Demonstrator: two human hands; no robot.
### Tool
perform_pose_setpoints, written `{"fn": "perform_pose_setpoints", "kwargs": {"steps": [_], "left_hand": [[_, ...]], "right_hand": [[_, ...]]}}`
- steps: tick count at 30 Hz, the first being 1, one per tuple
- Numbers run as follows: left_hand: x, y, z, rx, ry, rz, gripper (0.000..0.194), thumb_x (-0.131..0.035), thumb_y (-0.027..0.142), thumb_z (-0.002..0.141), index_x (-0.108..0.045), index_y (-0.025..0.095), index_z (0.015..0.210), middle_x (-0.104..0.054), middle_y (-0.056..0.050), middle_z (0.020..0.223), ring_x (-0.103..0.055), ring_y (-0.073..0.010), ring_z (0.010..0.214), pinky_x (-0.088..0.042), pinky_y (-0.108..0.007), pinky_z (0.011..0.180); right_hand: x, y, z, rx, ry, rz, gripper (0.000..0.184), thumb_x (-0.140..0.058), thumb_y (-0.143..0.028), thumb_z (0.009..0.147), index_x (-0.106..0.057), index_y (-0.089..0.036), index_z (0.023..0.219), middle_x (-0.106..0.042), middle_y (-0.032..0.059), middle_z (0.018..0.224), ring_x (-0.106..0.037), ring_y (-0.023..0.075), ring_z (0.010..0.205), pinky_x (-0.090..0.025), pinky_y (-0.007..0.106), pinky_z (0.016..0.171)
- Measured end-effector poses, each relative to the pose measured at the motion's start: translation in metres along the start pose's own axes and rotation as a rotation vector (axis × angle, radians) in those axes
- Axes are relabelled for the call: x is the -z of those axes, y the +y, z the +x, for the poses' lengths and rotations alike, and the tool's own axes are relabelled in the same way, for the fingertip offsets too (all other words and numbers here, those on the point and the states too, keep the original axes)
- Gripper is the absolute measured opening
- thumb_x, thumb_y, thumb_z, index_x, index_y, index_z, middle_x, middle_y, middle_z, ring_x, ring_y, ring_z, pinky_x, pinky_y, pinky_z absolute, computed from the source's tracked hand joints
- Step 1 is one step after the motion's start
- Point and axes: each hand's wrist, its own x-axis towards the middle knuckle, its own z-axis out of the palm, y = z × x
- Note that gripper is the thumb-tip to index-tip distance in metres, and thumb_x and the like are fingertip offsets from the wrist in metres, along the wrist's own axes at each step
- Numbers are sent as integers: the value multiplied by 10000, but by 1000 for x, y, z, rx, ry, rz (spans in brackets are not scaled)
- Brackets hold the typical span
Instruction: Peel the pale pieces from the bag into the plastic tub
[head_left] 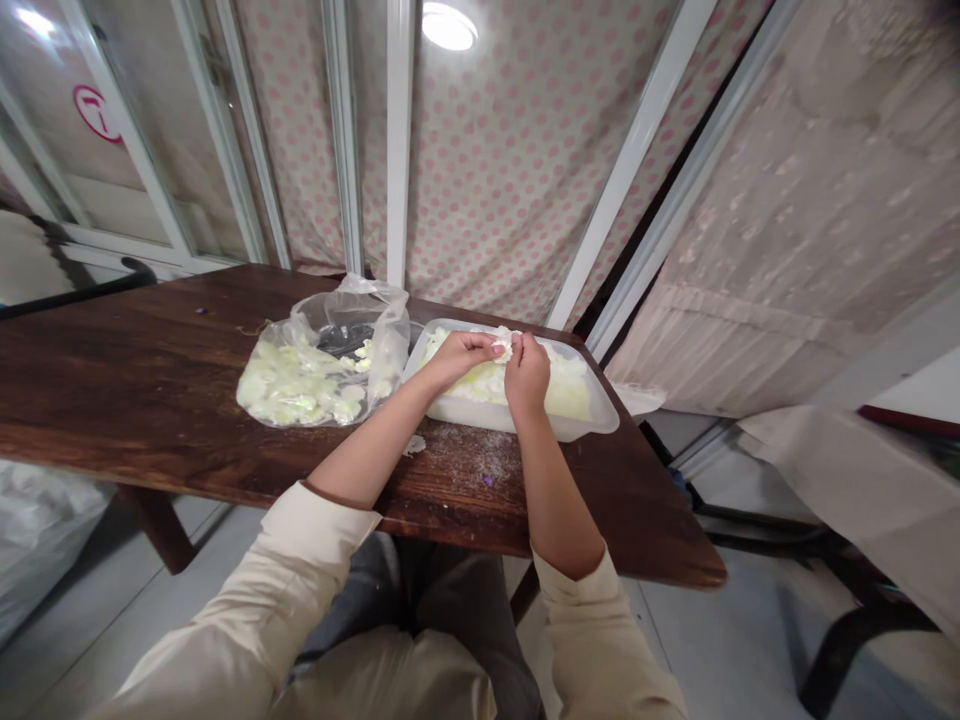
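My left hand and my right hand meet above a translucent plastic tub, pinching a small crumpled white piece between their fingertips. The piece looks like a scrap of pale leaf. Pale green-white leaf pieces fill the tub beneath my hands, their exact kind unclear. To the left of the tub lies a clear plastic bag holding similar pale pieces. A dark patch inside the bag is hard to make out.
The tub and bag rest on a dark wooden table, with pale dust and a white scrap near its front edge. Its right corner juts out over a tiled floor. A polka-dot fabric wall stands behind it.
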Motion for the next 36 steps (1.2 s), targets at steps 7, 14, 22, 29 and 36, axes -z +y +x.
{"fn": "perform_pose_setpoints", "kwargs": {"steps": [7,14,22,29,36], "left_hand": [[-1,6,-1,26,82,45,256,-713,351,557,-626,117,617,-578,2,646,-490,-80,633,-390,-243,674],[3,1,2,-66,125,90,265,-671,373,616,-636,125,704,-631,-60,933,-544,-129,847,-386,-268,816],[5,3,1,-90,21,192,305,-579,424,696,-594,130,773,-600,-52,889,-520,-133,841,-379,-268,811],[4,-1,1,-72,-14,328,321,-550,454,712,-531,135,695,-487,15,673,-432,-91,650,-351,-222,650],[6,-3,3,-20,20,293,323,-536,462,712,-505,141,692,-457,23,648,-427,-89,620,-356,-223,627]], "right_hand": [[2,6,2,-165,127,70,330,-274,-351,884,-467,-186,673,-467,-3,587,-411,129,576,-311,256,589],[2,2,2,33,88,79,256,-335,-355,871,-505,-183,786,-562,46,818,-470,161,812,-342,305,795],[0,1,1,56,-142,295,293,-310,-392,879,-468,-193,733,-511,-10,677,-458,120,670,-351,232,649],[6,-5,0,57,-40,-4,295,-316,-320,884,-515,-182,714,-577,27,697,-483,144,676,-315,264,666],[13,12,7,-82,69,-18,270,-366,-351,862,-520,-174,728,-554,29,698,-478,147,690,-338,264,672]]}}
